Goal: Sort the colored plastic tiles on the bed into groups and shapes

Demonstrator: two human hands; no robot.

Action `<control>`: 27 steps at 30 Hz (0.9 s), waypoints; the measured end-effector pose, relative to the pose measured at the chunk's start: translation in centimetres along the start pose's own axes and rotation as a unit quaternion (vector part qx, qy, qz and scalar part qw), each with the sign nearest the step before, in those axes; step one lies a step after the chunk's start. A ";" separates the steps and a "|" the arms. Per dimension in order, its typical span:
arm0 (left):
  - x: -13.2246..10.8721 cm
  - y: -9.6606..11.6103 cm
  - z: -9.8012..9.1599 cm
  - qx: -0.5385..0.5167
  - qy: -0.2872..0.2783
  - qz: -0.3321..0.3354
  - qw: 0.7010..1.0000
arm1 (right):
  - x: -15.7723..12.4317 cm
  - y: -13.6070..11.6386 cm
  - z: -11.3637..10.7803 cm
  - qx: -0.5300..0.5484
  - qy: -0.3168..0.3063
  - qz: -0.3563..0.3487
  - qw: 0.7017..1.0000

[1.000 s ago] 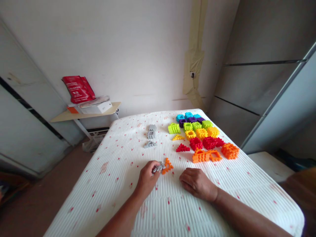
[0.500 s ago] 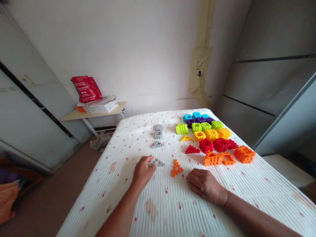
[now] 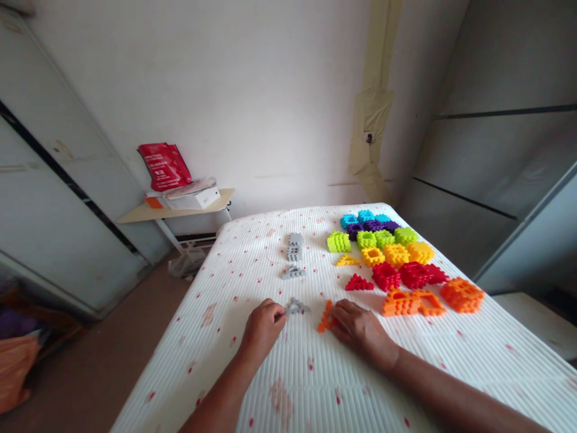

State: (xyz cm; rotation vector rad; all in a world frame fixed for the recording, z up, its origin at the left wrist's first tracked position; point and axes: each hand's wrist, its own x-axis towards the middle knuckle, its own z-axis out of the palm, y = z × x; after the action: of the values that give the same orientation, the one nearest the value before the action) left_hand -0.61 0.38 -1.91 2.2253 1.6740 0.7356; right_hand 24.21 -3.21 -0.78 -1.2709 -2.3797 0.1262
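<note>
My left hand (image 3: pixel 264 328) rests on the white, red-spotted tablecloth (image 3: pixel 315 385), its fingertips pinching the edge of a small grey toothed piece (image 3: pixel 297 307). My right hand (image 3: pixel 360 328) lies palm down just to the right, with its fingertips closed on an orange triangle piece (image 3: pixel 323 319) that they partly hide. The grey piece and the orange triangle lie a small gap apart. Further back, two other grey pieces (image 3: pixel 295 246) (image 3: pixel 293 273) lie in a line.
At the back right, toothed blocks are grouped by colour: cyan (image 3: pixel 360 218), purple (image 3: pixel 374 226), green (image 3: pixel 338 242), yellow (image 3: pixel 396 252), red (image 3: pixel 406 275), orange (image 3: pixel 462 294). A red triangle (image 3: pixel 359 282) and a yellow triangle (image 3: pixel 348 261) lie beside them. A side shelf (image 3: pixel 180 210) holds a red bag (image 3: pixel 164 165).
The grey piece and orange triangle, together at my left hand a second ago, now lie apart. My right hand has moved left onto the orange triangle. The camera view has shifted.
</note>
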 end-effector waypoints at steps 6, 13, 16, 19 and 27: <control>0.7 -0.7 -0.5 -0.019 0.049 0.080 0.995 | -0.4 0.6 0.1 0.043 -0.018 0.006 0.999; 5.7 -1.6 -1.3 0.030 0.112 0.155 0.981 | -0.7 0.4 0.0 0.064 -0.012 0.013 0.998; 7.5 -1.9 -1.1 0.042 0.105 0.172 0.979 | -0.6 0.3 -0.1 0.073 -0.017 0.019 0.997; 8.5 -2.2 -0.7 0.039 0.086 0.181 0.979 | -0.5 0.4 -0.1 0.081 -0.017 0.022 0.996; 8.7 -3.0 -0.4 0.034 0.063 0.158 0.985 | -0.4 0.3 -0.3 0.089 -0.016 0.022 0.996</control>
State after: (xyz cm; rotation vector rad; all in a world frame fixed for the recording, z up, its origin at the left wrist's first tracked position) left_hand -1.49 9.46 -0.95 2.5787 1.4316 0.9228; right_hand 24.79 -3.44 -0.71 -1.2455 -2.3098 0.3668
